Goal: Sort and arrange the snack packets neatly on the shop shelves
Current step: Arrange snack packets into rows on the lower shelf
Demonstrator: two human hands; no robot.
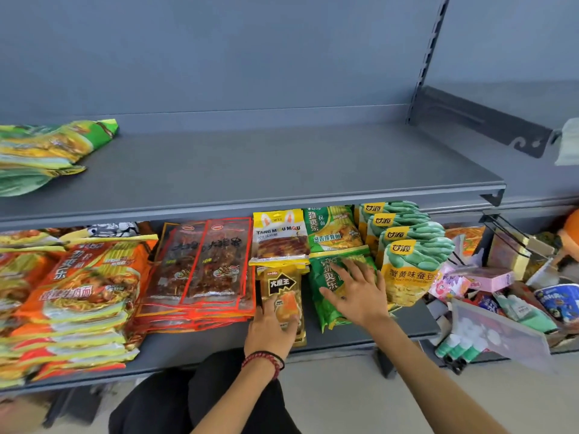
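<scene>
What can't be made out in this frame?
Head view:
- Green packets on the upper shelf: cut off by the left edge.
- Yellow packet: lower print covered by the left hand; grip or mere touch unclear.
- Green noodle packet under the right hand: label partly covered.
- Lower shelf rear: hidden by the upper shelf.

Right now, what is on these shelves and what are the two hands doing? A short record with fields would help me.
upper shelf: green packets lying at its left end
lower shelf: stacked orange noodle packets, red packets, yellow-and-green bags in a row at the right
left hand: rests on the gold packet
right hand: fingers spread, flat on the green noodle packet
bracelet: beaded, on the left wrist
</scene>
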